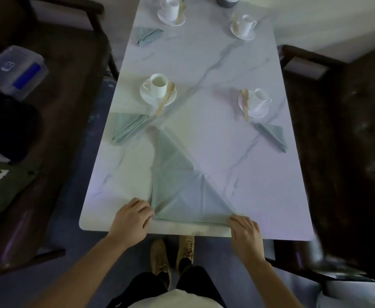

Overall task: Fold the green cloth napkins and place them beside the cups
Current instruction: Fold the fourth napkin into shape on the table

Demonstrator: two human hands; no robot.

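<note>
A green cloth napkin lies folded into a triangle at the near edge of the marble table, its tip pointing away from me. My left hand pinches its near left corner. My right hand pinches its near right corner. Three folded green napkins lie beside cups: one below the near left cup, one below the near right cup, one below the far left cup. The far right cup has no napkin by it.
Each cup stands on a white saucer with a wooden spoon. Dark chairs flank the table; the left one holds a clear plastic box and dark items. A grey-and-white vessel stands at the far end. My feet show under the near edge.
</note>
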